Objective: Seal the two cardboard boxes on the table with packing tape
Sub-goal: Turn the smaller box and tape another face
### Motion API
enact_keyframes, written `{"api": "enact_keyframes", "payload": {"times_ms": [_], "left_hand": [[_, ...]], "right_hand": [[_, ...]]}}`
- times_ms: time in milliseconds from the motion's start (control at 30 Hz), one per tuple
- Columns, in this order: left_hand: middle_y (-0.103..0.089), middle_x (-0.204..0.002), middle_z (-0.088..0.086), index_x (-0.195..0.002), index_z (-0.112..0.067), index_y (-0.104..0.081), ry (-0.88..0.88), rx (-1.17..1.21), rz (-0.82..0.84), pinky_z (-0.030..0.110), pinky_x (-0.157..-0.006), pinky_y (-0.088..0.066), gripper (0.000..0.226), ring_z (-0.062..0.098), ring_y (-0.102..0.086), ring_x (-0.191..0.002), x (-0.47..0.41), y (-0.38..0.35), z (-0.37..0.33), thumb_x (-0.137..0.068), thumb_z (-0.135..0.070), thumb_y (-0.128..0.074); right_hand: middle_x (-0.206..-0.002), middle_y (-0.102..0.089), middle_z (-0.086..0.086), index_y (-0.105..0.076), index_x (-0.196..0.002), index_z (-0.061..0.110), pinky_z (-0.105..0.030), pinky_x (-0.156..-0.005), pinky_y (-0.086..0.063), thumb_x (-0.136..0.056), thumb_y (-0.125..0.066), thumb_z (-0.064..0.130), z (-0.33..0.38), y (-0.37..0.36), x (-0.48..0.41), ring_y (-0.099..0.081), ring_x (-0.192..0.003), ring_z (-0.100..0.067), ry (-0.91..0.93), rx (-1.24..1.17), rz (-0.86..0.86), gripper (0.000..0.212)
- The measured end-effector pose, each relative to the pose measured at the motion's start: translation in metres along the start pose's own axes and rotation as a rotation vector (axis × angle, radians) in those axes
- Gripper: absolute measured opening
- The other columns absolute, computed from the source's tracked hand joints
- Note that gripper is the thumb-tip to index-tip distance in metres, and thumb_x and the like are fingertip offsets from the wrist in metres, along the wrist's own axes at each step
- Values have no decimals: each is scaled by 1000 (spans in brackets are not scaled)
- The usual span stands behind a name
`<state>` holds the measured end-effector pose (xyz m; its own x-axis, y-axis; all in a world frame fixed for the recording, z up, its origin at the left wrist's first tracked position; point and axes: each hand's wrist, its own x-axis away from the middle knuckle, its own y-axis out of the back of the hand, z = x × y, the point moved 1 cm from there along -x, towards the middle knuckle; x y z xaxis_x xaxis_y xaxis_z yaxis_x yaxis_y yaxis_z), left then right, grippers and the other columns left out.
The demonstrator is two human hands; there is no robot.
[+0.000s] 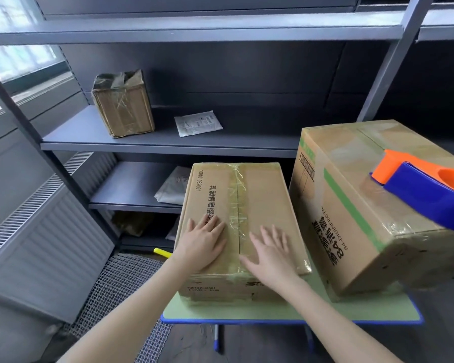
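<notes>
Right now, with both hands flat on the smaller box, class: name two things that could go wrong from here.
1. The tape dispenser lies loose on top of the larger box, which stands close beside the smaller box; a nudge to either might send it sliding off.
2. The tape along the smaller box's seam looks wrinkled; the left hand and right hand, flat on either side of it, may press the creases in and leave a weak seal.

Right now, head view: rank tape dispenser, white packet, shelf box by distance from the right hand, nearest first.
1. The tape dispenser, on the large box at right.
2. The white packet, mid shelf, behind.
3. The shelf box, far left, farthest.
</notes>
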<state>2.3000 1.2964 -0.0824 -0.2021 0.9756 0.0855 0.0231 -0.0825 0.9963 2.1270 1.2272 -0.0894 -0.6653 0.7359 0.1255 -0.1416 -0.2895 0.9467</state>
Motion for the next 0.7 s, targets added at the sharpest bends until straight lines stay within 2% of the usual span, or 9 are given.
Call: {"api": "enact_keyframes", "payload": {"times_ms": [133, 233, 400, 500, 600, 700], "left_hand": [[-24, -154, 6, -146, -16, -26, -38, -107, -38, 42, -108, -23, 53, 25, -20, -141, 2, 0, -3, -100, -41, -21], [-22, -155, 6, -147, -15, -23, -58, -112, -35, 39, -107, -26, 52, 24, -20, -141, 1, 1, 1, -98, -32, -25], [-16, -157, 2, -149, -20, -18, -68, -89, -51, 33, -109, -25, 52, 20, -17, -144, 8, -2, 1, -98, -31, -25], [-17, -157, -1, -149, -22, -19, -52, -58, -80, 32, -104, -33, 52, 17, -18, -143, 13, -5, -7, -98, -33, -25], [-19, -156, 1, -148, -20, -22, -72, -13, -94, 34, -94, -41, 53, 18, -19, -143, 17, -5, -21, -98, -37, -24], [-19, -156, 0, -148, -20, -22, -130, 67, -95, 34, -97, -41, 55, 15, -17, -144, 22, -8, -31, -98, -42, -24]], "right_hand": [[-157, 8, -8, -4, -150, 17, -45, -107, 20, -79, -31, 77, 41, -17, 4, 16, -142, -28, 127, 62, 24, 96], [-157, 11, -8, 6, -149, 13, -49, -108, 20, -70, -29, 85, 59, -24, 5, 18, -143, -25, 129, 102, 36, 112], [-157, 10, -6, 0, -150, 23, -47, -111, 17, -68, -14, 84, 45, -25, 7, 15, -143, -23, 202, 204, 1, 103], [-157, 7, -4, -5, -150, 27, -43, -109, 20, -62, -4, 84, 25, -22, 10, 12, -144, -22, 280, 231, 1, 105], [-155, 14, 1, -1, -148, 30, -40, -109, 21, -63, -5, 86, -1, -13, 12, 15, -143, -18, 344, 273, 32, 103], [-151, 20, 7, 7, -143, 35, -34, -108, 26, -60, -3, 90, -26, -3, 17, 21, -141, -13, 380, 299, 70, 101]]}}
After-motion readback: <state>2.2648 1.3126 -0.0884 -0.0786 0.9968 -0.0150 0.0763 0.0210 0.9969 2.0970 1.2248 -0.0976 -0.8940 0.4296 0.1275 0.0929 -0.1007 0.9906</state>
